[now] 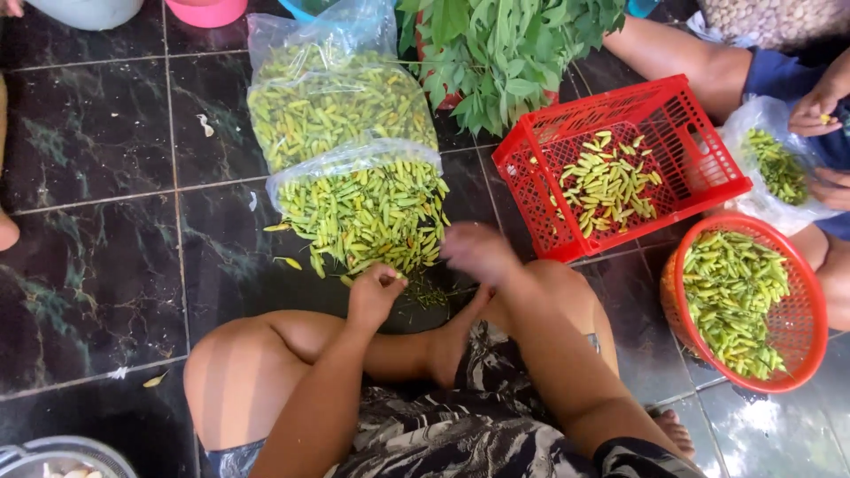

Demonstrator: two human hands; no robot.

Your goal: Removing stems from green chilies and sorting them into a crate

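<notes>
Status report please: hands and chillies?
Left hand closed on small green chilli. Right hand blurred, grip unclear. Clear plastic bag of green chillies lies open ahead.

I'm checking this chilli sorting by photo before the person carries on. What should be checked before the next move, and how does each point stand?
1. Left hand holding a chilli: ok, fingers closed on a small one at the edge of the chilli pile.
2. Right hand free: cannot tell, it is blurred.
3. Red square crate has room: ok, a thin layer of chillies only.
4. Round red basket has room: not ok, nearly full.
5. Open plastic bag stable: ok, it lies flat on the dark tiled floor.
6. Co-worker's hands apart: ok, at their own small bag.
</notes>
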